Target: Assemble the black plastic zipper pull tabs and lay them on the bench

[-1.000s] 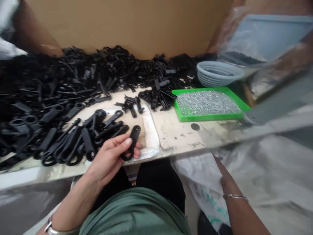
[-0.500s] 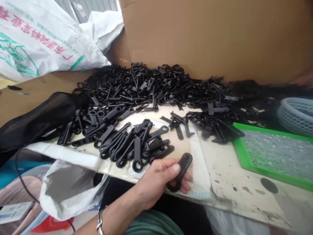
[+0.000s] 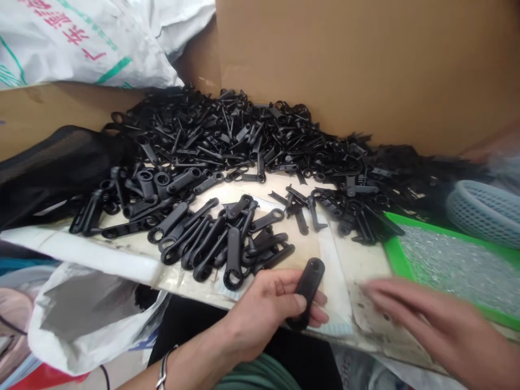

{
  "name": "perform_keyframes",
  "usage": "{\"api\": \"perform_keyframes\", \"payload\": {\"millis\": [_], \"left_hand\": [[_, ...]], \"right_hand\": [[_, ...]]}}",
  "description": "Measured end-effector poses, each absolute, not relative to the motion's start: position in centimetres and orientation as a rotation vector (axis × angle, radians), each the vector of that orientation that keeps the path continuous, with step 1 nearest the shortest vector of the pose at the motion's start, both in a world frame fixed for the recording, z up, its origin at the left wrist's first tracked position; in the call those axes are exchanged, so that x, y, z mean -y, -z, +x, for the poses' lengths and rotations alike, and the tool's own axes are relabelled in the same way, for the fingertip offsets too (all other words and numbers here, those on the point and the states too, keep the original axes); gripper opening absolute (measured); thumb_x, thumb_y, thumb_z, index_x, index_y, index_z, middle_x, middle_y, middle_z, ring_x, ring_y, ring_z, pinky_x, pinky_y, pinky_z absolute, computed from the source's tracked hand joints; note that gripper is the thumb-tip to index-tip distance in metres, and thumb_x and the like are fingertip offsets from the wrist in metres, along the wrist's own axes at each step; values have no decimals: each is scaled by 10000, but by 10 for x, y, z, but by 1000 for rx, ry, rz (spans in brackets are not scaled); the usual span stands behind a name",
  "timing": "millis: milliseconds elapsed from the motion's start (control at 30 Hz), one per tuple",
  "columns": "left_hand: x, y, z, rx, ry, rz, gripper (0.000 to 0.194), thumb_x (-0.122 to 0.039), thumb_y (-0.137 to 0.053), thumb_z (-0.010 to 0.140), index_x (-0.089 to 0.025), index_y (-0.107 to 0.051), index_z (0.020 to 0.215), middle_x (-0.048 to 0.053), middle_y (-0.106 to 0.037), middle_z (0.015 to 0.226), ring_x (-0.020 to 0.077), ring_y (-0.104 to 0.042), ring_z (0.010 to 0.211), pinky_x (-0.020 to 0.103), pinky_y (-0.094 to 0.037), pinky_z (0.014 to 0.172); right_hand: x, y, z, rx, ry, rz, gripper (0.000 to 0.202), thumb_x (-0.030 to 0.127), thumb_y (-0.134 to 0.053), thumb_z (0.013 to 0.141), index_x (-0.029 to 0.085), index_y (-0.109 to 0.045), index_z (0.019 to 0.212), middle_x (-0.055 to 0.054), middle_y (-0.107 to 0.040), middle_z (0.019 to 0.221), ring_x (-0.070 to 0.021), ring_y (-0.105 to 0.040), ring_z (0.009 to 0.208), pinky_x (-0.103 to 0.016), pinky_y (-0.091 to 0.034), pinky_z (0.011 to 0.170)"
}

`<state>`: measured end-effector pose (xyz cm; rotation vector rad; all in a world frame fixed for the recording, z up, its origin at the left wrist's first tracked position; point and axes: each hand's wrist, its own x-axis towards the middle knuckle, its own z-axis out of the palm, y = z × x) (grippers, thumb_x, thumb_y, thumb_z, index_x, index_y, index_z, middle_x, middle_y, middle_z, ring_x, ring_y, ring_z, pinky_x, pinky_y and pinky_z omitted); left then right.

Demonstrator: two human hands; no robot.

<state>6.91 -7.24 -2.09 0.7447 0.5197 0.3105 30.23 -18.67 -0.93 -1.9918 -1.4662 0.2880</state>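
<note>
My left hand [image 3: 276, 306] grips a black plastic handle-shaped part [image 3: 309, 284] between thumb and fingers, at the table's front edge. To the right, my right hand [image 3: 430, 314] is smeared by motion over the table, beside a green tray [image 3: 392, 238] of small clear pieces [image 3: 459, 265]; what its fingertips hold, if anything, cannot be made out. Just behind my left hand lies a group of similar black parts [image 3: 233, 254] with ring-shaped ends. A large heap of black parts [image 3: 227, 127] spreads across the back of the table.
A blue-grey mesh basket [image 3: 487, 211] stands at the right behind the tray. Cardboard [image 3: 345, 65] rises at the back. White printed sacks [image 3: 101, 38] lie at the upper left, black mesh cloth [image 3: 52, 168] at the left. An open white bag [image 3: 93, 314] hangs below the front edge.
My right hand has come into view from the right. My left hand still holds the black part, now tilted more upright. The view has shifted a little.
</note>
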Motion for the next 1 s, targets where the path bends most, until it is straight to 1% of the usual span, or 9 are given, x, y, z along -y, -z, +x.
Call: {"api": "perform_keyframes", "payload": {"millis": [33,100,167,267,500,667,700,833,1000], "left_hand": [[73,19,65,-522,-316,749,299,-271,-729,750,-75,-748,975,118,-704,808,165,-631,736,278,-457,769],[72,15,56,-525,-347,766,298,-284,-731,766,-93,-749,994,110,-714,815,157,-624,743,263,-446,768],[72,13,47,-542,-375,787,302,-317,-731,783,-109,-751,1002,105,-720,824,151,-608,744,245,-424,735],[72,12,39,-583,-389,763,328,-384,-699,827,-122,-758,1016,116,-732,856,135,-574,717,224,-383,677],[71,14,44,-506,-380,579,311,-315,-664,858,-59,-763,1004,160,-737,855,114,-619,695,192,-415,689],[71,15,49,-498,-435,526,248,-239,-670,857,-101,-759,1044,160,-732,1049,155,-688,801,210,-450,717],[72,15,50,-496,-452,517,250,-232,-673,855,-108,-757,1055,160,-726,1081,166,-694,823,221,-459,732],[74,18,56,-476,-525,560,266,-219,-655,873,-110,-742,1099,155,-716,1120,179,-682,935,237,-459,805],[81,24,67,-408,-603,706,344,-217,-581,940,-142,-668,1264,141,-685,1238,228,-636,1126,311,-438,961]], "right_hand": [[163,8,300,1661,-175,-1947,234,539,-599,902,346,-730,896,-70,-731,981,-253,-681,835,-395,-549,732],[111,5,295,1968,10,-1958,270,338,-456,986,294,-716,1042,-67,-711,1091,-253,-673,921,-395,-525,763],[66,2,293,2181,114,-1972,322,163,-451,924,262,-712,1084,-76,-686,1150,-268,-646,995,-368,-493,722],[21,3,298,2329,63,-1922,363,87,-486,850,264,-728,1054,-56,-701,1076,-233,-649,915,-321,-459,675],[-4,-1,320,2482,-178,-1744,178,231,-621,846,306,-758,931,-13,-736,937,-221,-672,836,-327,-495,712],[41,-22,314,2150,-17,-1718,239,413,-629,895,272,-757,1039,-61,-717,1175,-288,-670,1049,-412,-520,914],[58,-26,309,2012,29,-1744,296,458,-615,905,266,-754,1082,-64,-733,1144,-284,-695,977,-418,-542,876],[131,-27,274,1366,-115,-1982,421,587,-808,681,302,-812,991,-14,-795,884,-261,-741,753,-386,-612,726],[165,-15,220,1266,-339,-1883,241,489,-746,769,304,-816,907,8,-795,863,-199,-740,687,-271,-622,665]]}}
